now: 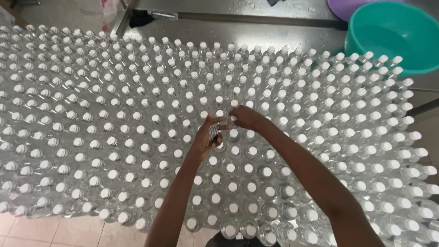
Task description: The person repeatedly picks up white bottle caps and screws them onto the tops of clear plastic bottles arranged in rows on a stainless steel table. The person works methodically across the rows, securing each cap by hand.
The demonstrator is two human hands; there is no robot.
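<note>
The left hand holds a small dark, patterned strip, seemingly a stack of thin bands or labels, though it is too small to make out. The fingers are curled narrowly round it, thumb up, and the strip's lower end sits just above a bottle cap. The right hand is just beside the left, up and to the right of the strip, its fingertips pinched close together toward the left hand's fingertips. Whether it grips anything between them I cannot tell; the spot is blurred.

Both hands hover over the middle of a dense field of clear plastic bottles, all upright, all with white caps, packed cap to cap in slanting rows. The bottles spread out from the strip in every direction, reaching the left, right and bottom edges of the view. The 2 forearms come up from the bottom edge across the nearest rows.

Well beyond the strip, past the far rows, runs a wet metal counter. On it, up and to the right of the strip, stands a teal basin, with a purple basin partly showing behind it. At the lower left, below the bottles, pale floor tiles show.
</note>
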